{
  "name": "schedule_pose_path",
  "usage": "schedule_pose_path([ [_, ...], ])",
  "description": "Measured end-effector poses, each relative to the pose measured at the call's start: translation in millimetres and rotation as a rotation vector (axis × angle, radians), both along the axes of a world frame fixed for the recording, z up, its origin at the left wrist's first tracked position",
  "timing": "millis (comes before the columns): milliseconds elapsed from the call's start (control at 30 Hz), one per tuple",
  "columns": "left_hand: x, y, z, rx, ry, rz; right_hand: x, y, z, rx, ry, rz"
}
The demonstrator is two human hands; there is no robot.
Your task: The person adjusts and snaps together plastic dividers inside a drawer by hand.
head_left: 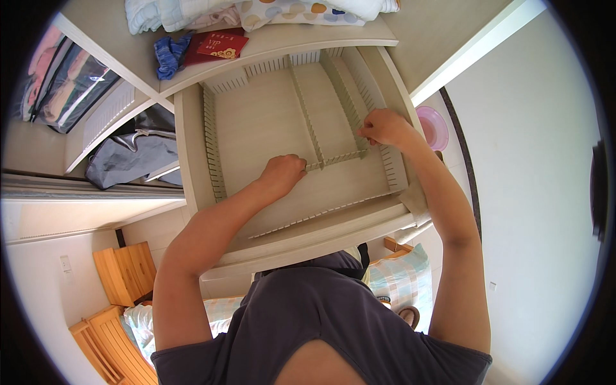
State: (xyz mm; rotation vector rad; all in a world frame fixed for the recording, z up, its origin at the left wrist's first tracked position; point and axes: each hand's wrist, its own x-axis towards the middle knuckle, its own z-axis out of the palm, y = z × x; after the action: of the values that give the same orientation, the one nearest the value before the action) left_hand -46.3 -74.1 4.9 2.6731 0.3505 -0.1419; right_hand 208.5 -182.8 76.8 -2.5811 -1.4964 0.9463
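Observation:
An open pale wooden drawer (308, 239) lies in front of me, fitted with notched plastic drawer dividers. Two long dividers run front to back: one near the middle (303, 102), the other further right (341, 86). A short cross divider (344, 157) joins their near ends. My left hand (282, 175) is closed around the left end of this cross piece, its fingertips partly hidden. With fingers pinched together, my right hand (385, 127) grips the right long divider near its front end. More notched strips (210, 144) line the drawer's walls.
Above the drawer, a shelf holds folded bedding (295, 14), red card folders (221, 45) and a blue cloth bundle (170, 56). Left compartments hold a grey bag (135, 154) and a clear storage bag (74, 83). A pink basin (432, 128) sits to the right, beside the wall.

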Motion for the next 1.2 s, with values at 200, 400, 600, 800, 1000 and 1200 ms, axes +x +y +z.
schedule_pose_path([
  [200, 0, 1, -1, 0.007, -0.002, 0.003, 2, 2, -5, 0.019, 0.051, 0.002],
  [400, 2, 0, 3, 0.008, 0.014, 0.002, 5, 1, -9, 0.035, 0.055, 0.001],
  [600, 2, 1, 2, -0.007, 0.019, 0.013, 3, 0, -5, 0.025, 0.056, -0.014],
  [800, 2, 0, 4, 0.013, 0.020, 0.009, 1, 0, -2, 0.060, 0.125, -0.056],
  [1000, 2, 1, 4, 0.009, 0.025, 0.001, 5, 1, -4, 0.010, 0.094, -0.029],
  [1200, 4, 7, 16, 0.039, 0.154, -0.071, 5, 3, -2, -0.044, 0.066, -0.007],
])
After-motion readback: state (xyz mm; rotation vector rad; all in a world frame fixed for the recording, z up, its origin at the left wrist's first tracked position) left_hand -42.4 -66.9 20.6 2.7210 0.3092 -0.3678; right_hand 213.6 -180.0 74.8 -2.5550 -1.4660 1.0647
